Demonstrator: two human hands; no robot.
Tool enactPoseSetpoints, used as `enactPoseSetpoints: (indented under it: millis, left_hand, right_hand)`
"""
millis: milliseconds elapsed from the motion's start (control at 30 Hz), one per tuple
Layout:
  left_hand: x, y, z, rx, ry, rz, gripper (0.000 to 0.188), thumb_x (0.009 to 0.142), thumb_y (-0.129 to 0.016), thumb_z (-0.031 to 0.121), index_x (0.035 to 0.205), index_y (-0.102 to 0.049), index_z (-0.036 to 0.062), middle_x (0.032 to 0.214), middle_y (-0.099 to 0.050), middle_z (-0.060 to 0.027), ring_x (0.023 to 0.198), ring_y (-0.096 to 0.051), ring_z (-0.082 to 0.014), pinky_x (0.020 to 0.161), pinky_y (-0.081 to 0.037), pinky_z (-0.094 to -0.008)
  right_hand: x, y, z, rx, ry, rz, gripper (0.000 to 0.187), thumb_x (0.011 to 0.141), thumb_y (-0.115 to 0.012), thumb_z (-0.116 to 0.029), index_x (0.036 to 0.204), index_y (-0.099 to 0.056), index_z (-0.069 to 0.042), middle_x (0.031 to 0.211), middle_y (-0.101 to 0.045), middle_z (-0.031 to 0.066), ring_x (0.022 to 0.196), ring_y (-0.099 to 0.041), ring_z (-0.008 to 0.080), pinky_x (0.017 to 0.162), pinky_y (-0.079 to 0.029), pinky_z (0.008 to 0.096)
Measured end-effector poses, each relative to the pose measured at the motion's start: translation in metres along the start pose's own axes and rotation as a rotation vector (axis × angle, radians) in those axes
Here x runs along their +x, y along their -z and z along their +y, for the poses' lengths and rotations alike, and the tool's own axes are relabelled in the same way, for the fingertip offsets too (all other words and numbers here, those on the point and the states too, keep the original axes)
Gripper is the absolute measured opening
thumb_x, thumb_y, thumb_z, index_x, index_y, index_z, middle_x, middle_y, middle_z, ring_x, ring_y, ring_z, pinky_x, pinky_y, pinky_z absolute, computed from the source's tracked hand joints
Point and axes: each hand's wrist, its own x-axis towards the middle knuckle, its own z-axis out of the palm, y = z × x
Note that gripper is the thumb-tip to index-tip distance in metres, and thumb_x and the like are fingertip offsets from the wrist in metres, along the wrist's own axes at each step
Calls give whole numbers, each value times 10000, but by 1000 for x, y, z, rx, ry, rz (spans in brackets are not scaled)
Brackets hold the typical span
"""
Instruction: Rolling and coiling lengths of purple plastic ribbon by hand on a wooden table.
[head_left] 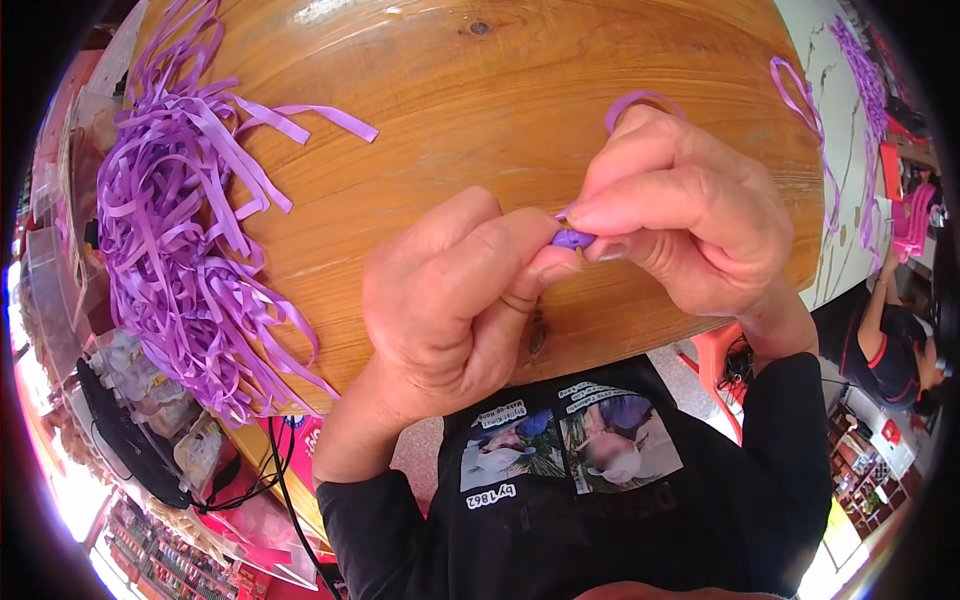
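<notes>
Between my two hands, above the wooden table (450, 110), is a small purple folded or knotted piece of ribbon (573, 239). My left hand (450, 300) pinches its left end between thumb and forefinger, the other fingers curled in. From the other side my right hand (690, 210) is closed on it, thumb and fingertips pressed close to the knot. A loop of the same purple ribbon (645, 96) shows behind the right hand's knuckles. Fingers hide part of the ribbon, so how it is folded cannot be made out fully.
A large tangled heap of purple ribbons (185, 220) covers the table's left side. Another ribbon strand (795, 95) hangs over the right edge, near a white marbled surface (845, 150) with more purple pieces (860, 70). A black bag (130, 435) is at lower left. Another person (890, 340) sits far right.
</notes>
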Motion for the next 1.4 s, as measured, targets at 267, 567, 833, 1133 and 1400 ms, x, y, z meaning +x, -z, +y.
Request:
enactPoseSetpoints:
  millis: [267, 567, 833, 1133, 1400]
  left_hand:
    - [0, 2, -3, 5, -24, -70, 140, 754, -711, 129, 836, -646, 36, 583, -418, -53, 455, -424, -180, 410, -326, -293]
    - [-2, -4, -10, -105, 30, -27, 178, 782, -701, 157, 906, -669, 33, 600, -459, -51, 477, -426, -158, 421, -328, -277]
    - [-2, -2, -11, -73, 41, -35, 188, 794, -693, 154, 929, -667, 26, 589, -449, -50, 475, -415, -144, 416, -324, -276]
    - [1, -8, -15, -122, -102, -90, 177, 696, -744, 121, 831, -675, 31, 571, -399, -23, 436, -413, -134, 379, -298, -271]
    - [1, -10, -20, -20, -382, -127, 233, 556, -763, 97, 721, -626, 8, 572, -325, 7, 405, -390, -107, 348, -269, -263]
  right_hand:
    - [2, 7, 3, 77, -44, -108, 170, 726, -714, -89, 861, -653, -7, 795, -611, 92, 621, -552, 180, 572, -397, 299]
    - [0, 4, 4, -87, 37, -56, 285, 719, -723, -125, 961, -660, 12, 836, -615, 95, 670, -569, 180, 577, -400, 291]
    - [-2, 8, 7, -259, 148, -82, 393, 641, -749, -119, 996, -646, 15, 843, -605, 71, 657, -549, 166, 575, -379, 301]
    - [-2, 15, 4, -375, 296, -181, 273, 590, -727, -141, 806, -650, 6, 761, -551, 47, 596, -477, 179, 538, -354, 302]
    - [-5, 10, 14, -90, 250, -237, 249, 656, -737, -209, 729, -626, 2, 664, -515, 40, 545, -442, 176, 455, -298, 318]
